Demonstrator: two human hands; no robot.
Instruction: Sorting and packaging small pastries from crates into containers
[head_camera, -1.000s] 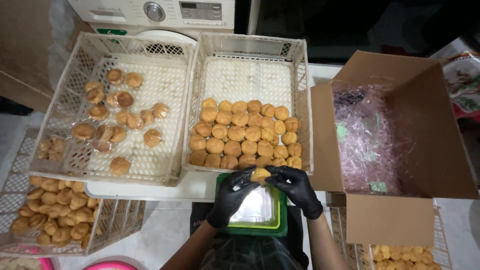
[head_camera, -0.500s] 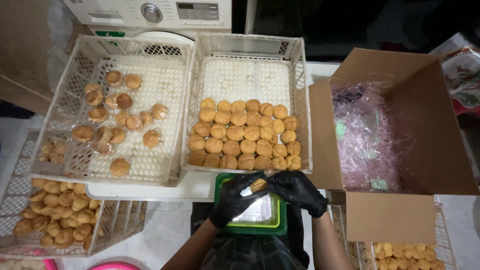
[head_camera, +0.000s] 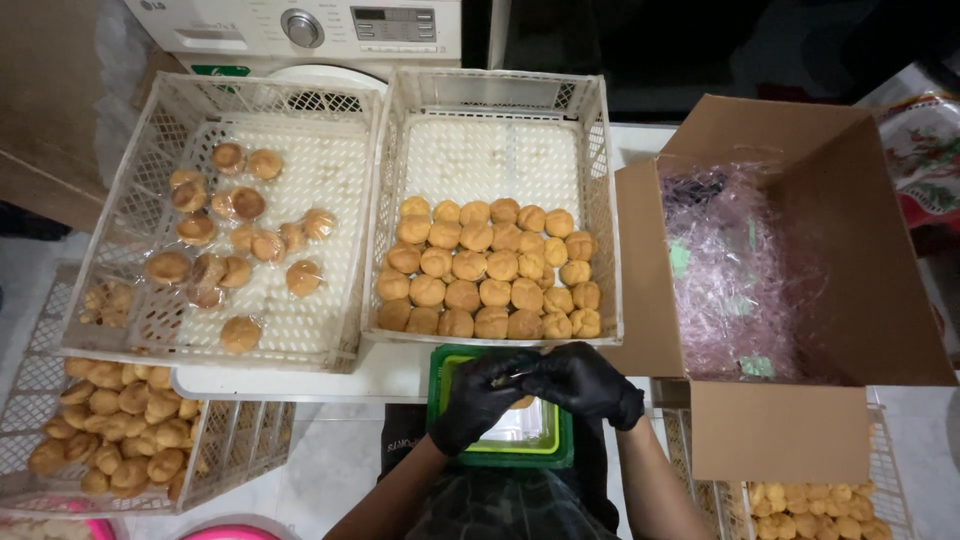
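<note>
**Gloved hands meet over a green tray**

From the head camera, both arms come up from the bottom edge, bent inward so the black-gloved hands meet in front of the body. The left hand (head_camera: 478, 398) is curled, fingers pinching toward the right hand (head_camera: 585, 382), which arches over it; together they grip a small golden pastry (head_camera: 521, 401), mostly hidden under the fingers. They hover just above a green tray (head_camera: 500, 452) with a clear liner, at the near edge of the white table (head_camera: 300, 383).

On the table two white lattice crates stand side by side. The right crate (head_camera: 497, 98) holds neat rows of bare pastries; the left crate (head_camera: 140, 200) holds scattered ones in clear wrap. An open cardboard box (head_camera: 850, 240) with pinkish plastic film sits to the right. Lower down, another crate (head_camera: 235, 450) of pastries sits to the left, and a white appliance (head_camera: 300, 25) stands behind the table.
</note>
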